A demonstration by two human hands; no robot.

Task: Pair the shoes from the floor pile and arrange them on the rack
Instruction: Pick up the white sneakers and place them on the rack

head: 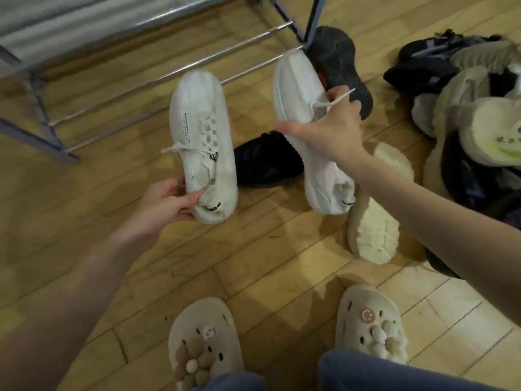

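Two white sneakers are being held up side by side, just short of the rack [174, 71], seemingly so they can be checked as a pair. One white sneaker [204, 142] is being pinched at its heel by the left hand [166, 204], fingers clamped on the collar. Its mate [303, 122] is being gripped at the midfoot by the right hand [329, 131], fingers curled round it. Both long axes are running toward the rack, toes leading, heels trailing. The floor pile [465, 114] is lying well right of the rack.
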